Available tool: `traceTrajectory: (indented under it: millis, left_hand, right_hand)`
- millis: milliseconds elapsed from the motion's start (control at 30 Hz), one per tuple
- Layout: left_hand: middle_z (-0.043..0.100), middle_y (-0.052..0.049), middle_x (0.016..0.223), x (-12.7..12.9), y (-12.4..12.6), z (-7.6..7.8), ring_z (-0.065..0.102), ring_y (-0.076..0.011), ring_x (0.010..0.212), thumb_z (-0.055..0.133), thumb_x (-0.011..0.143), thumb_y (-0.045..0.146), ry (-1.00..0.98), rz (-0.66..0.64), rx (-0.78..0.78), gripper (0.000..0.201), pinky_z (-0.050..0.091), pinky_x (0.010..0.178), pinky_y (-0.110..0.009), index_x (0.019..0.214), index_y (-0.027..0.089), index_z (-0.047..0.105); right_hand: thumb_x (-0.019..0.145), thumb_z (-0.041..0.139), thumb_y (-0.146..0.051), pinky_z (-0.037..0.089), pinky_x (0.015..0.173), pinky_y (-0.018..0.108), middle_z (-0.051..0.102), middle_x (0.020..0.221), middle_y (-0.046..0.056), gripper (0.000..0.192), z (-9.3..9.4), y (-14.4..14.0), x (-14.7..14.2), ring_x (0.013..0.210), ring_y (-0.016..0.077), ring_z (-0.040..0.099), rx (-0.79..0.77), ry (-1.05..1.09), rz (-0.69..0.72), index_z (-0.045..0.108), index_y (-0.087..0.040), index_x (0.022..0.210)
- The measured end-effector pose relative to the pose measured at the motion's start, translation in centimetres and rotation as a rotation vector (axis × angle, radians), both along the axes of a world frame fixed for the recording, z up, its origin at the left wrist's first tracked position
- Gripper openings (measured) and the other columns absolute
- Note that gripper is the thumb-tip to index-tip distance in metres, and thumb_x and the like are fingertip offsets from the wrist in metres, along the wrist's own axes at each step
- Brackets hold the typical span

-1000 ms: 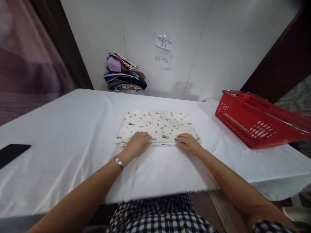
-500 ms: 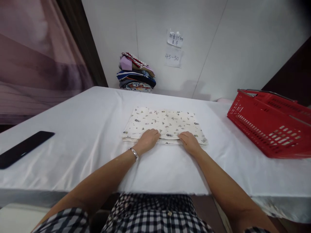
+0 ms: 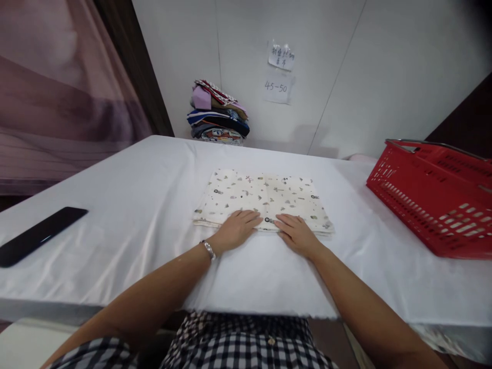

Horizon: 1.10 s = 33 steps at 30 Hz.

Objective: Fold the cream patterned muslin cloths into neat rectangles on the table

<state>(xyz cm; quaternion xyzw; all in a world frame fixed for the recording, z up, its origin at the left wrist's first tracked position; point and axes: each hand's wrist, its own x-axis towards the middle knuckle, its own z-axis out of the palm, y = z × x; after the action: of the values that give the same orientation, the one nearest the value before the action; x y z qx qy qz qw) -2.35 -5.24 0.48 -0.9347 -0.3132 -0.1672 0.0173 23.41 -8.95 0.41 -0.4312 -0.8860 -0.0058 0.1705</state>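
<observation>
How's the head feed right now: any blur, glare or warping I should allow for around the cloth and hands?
Head view: folded printed cloth, left hand and right hand are sharp and evenly lit; soft sheen on the white tablecloth, no harsh glare; wide-angle warp stretches the red basket and table edges; corners darken.

A table [image 3: 115, 220] draped in white cloth fills the middle of the frame. On it lie a folded patterned cloth [image 3: 265, 197] at centre, a black phone [image 3: 38, 234] at left, a red basket [image 3: 438, 197] at right, and stacked folded clothes [image 3: 218, 114] at the far edge against the wall.
</observation>
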Motion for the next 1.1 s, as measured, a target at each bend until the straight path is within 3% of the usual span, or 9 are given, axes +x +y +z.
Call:
traceTrajectory:
  millis: [333, 467, 633, 800, 1100]
  left_hand:
    - [0.046, -0.001, 0.138, -0.3, 0.1, -0.3, 0.037, -0.0183, 0.128, 0.037, 0.094, 0.032, 0.019, 0.031, -0.105, 0.037, 0.028, 0.104, -0.038, 0.13, 0.027, 0.044]
    - [0.04, -0.003, 0.142, 0.4, -0.4, 0.0, 0.031, -0.0198, 0.132, 0.04, 0.092, 0.037, 0.006, 0.007, -0.097, 0.043, 0.022, 0.108, -0.041, 0.133, 0.024, 0.04]
    - [0.043, -0.004, 0.14, 0.6, -1.0, -0.1, 0.033, -0.0187, 0.132, 0.039, 0.092, 0.042, 0.024, 0.002, -0.123, 0.046, 0.021, 0.109, -0.039, 0.133, 0.022, 0.04]
    - [0.042, -0.003, 0.14, -2.2, -1.1, -0.4, 0.033, -0.017, 0.132, 0.035, 0.093, 0.043, 0.013, 0.106, -0.116, 0.045, 0.023, 0.109, -0.037, 0.132, 0.023, 0.041]
    - [0.055, -0.007, 0.128, -9.6, -2.9, 0.2, 0.043, -0.0232, 0.124, 0.043, 0.09, 0.03, -0.073, 0.511, -0.041, 0.034, 0.032, 0.105, -0.044, 0.121, 0.019, 0.053]
  right_hand:
    - [0.094, 0.035, -0.032, 0.033, 0.099, 0.044, 0.045, 0.138, 0.004, 0.039, 0.0, -0.1, -0.4, 0.129, 0.0226, 0.037, -0.063, -0.05, -0.08, 0.05, -0.027, 0.129]
    - [0.093, 0.035, -0.035, 0.024, 0.107, 0.046, 0.035, 0.144, 0.007, 0.048, 0.1, -0.4, -2.5, 0.135, 0.023, 0.027, -0.044, -0.075, -0.01, 0.037, -0.019, 0.138]
    - [0.093, 0.034, -0.04, 0.025, 0.108, 0.045, 0.035, 0.144, 0.008, 0.053, -0.5, -0.3, -3.4, 0.133, 0.0214, 0.031, -0.13, -0.116, 0.036, 0.032, -0.018, 0.141]
    - [0.093, 0.033, -0.042, 0.028, 0.108, 0.047, 0.036, 0.143, 0.005, 0.05, -0.9, -0.1, -2.6, 0.133, 0.0214, 0.032, -0.144, -0.096, 0.061, 0.034, -0.024, 0.14]
    - [0.093, 0.035, -0.041, 0.028, 0.108, 0.048, 0.036, 0.144, 0.002, 0.048, -1.0, -0.2, -2.4, 0.133, 0.0214, 0.032, -0.151, -0.055, 0.073, 0.035, -0.027, 0.139]
